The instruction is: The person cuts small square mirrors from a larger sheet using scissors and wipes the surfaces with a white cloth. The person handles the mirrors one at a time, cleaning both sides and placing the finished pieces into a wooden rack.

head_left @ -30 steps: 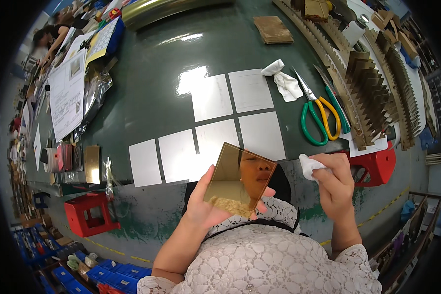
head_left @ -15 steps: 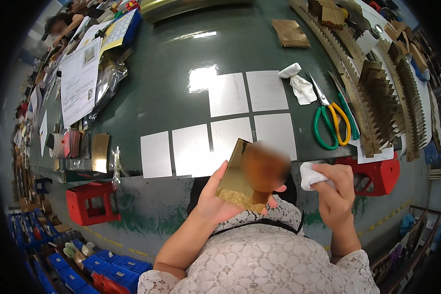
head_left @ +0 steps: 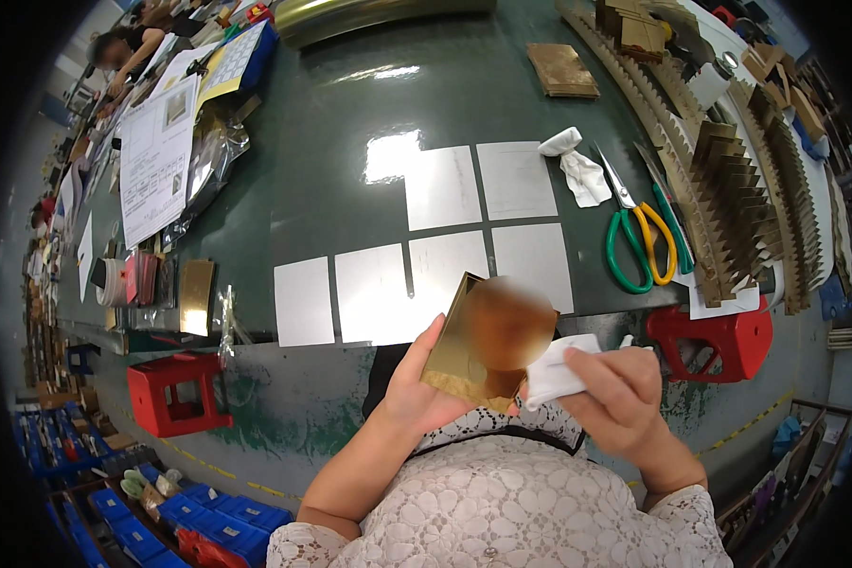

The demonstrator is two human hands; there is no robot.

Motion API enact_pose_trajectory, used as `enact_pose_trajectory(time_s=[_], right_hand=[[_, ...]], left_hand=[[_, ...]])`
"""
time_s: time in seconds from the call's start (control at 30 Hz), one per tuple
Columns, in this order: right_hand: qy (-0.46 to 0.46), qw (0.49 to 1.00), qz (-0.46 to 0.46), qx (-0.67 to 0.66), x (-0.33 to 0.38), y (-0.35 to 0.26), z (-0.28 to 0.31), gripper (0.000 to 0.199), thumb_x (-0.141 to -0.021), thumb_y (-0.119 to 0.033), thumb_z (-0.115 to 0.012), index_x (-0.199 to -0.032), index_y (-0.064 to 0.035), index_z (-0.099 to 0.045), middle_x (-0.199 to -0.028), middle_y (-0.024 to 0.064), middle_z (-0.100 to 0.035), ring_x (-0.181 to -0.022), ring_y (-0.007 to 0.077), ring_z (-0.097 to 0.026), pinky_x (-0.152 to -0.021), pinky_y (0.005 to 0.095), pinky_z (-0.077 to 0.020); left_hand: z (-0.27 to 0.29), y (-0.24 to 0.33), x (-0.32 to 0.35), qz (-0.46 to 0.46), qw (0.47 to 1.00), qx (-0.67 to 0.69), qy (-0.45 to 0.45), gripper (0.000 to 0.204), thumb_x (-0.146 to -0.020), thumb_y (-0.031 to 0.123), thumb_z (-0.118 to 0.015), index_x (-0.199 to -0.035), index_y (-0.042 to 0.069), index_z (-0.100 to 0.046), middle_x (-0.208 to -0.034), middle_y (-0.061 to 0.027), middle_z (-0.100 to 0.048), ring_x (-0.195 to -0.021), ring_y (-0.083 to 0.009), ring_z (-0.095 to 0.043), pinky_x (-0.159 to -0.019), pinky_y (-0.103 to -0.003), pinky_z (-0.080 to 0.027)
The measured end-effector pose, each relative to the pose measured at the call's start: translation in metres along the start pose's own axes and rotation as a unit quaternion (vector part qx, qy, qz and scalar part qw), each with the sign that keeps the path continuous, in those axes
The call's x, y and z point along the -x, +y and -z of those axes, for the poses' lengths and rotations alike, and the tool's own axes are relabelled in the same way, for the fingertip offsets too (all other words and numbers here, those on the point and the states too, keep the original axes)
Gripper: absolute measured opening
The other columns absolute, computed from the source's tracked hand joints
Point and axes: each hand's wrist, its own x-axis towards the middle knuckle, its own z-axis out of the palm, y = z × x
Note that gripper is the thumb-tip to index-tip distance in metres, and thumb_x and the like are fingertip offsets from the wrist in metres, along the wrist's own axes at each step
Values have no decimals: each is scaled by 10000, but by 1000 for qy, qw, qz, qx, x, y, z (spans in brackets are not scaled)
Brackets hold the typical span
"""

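My left hand (head_left: pixel 415 390) is closed round the lower left edge of a shiny gold mirror-finish plate (head_left: pixel 452 348), held tilted in front of my body. Its surface gives a brownish reflection, partly blurred. In my right hand (head_left: pixel 623 396) a folded white cloth (head_left: pixel 559 369) is pinched between thumb and fingers. The cloth is at the plate's lower right edge; whether it touches the surface I cannot tell. Beyond the plate, several pale rectangular sheets (head_left: pixel 373 289) lie in two rows on the dark green table (head_left: pixel 327 204).
Scissors with green and yellow handles (head_left: pixel 646 237) lie at the right beside a crumpled white cloth (head_left: pixel 585 178). Toothed brown racks (head_left: pixel 729 189) line the right side. A stack of bronze plates (head_left: pixel 562 71) sits farther back. Papers (head_left: pixel 154 166) lie left; red stools (head_left: pixel 175 396) stand below.
My right hand has moved left with the white cloth, from beside the plate to its lower right edge. The left hand keeps hold of the plate, almost unmoved.
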Motion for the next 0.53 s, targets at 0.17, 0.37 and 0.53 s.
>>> enact_pose_trajectory(time_s=[0.17,0.37,0.53], right_hand=[[-27,999,16,23,-8,9,-9,152,-717,-161,-708,-860,-110,-722,-1173,35,-635,-988,210,-542,-802,356,-456],[-2,999,-24,47,-24,18,-18,184,-703,-166,-710,-870,-94,-730,-1121,37,-631,-944,220,-553,-774,362,-446],[-39,989,-124,70,-11,43,-29,359,-701,-118,-667,-1051,-88,-742,-1228,73,-619,-1014,253,-561,-818,406,-443]], left_hand=[[5,5,0,20,992,-87,-85,683,-1038,542,-243,-1483,26,-292,-1383,-245,-485,-1059,-427,-613,-821,-504,-533],[2,7,1,44,987,-143,-64,717,-1023,570,-250,-1504,38,-252,-1386,-263,-473,-1030,-423,-615,-809,-498,-532],[-16,4,5,78,981,-169,-56,768,-975,667,-263,-1555,169,-187,-1489,-233,-383,-1145,-481,-563,-868,-582,-502]])
